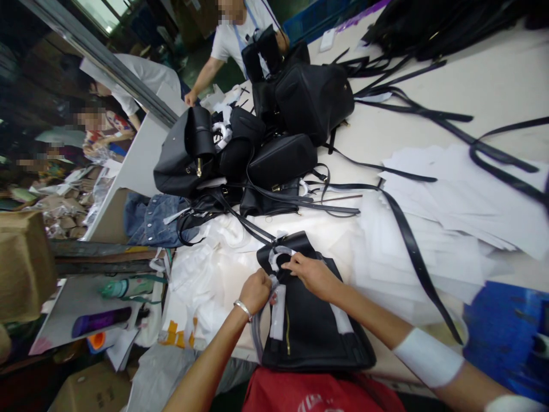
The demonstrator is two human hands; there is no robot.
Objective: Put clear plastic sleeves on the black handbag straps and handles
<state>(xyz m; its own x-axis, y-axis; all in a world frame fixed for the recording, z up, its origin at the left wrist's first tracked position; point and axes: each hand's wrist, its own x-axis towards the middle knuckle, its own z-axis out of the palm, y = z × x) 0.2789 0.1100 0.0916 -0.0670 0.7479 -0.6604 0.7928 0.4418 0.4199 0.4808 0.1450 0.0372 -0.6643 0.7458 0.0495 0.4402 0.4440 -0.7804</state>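
A black backpack [309, 326] lies at the table's near edge, its gold zipper facing up and its straps partly wrapped in white paper. My left hand [256, 292], with a silver bracelet at the wrist, is closed around a wrapped backpack strap [258, 332] at the bag's left side. My right hand [311, 276] reaches over the top of the bag. Its fingers are pinched together beside the wrapped carry handle [278, 253]; what lies between the fingertips is hidden.
Several black bags [315, 97] with loose straps are heaped further back. White paper sheets [463, 200] spread over the right side, near a blue bin [506, 337]. A denim garment [150, 220] lies at left. A co-worker [234, 43] stands across the table.
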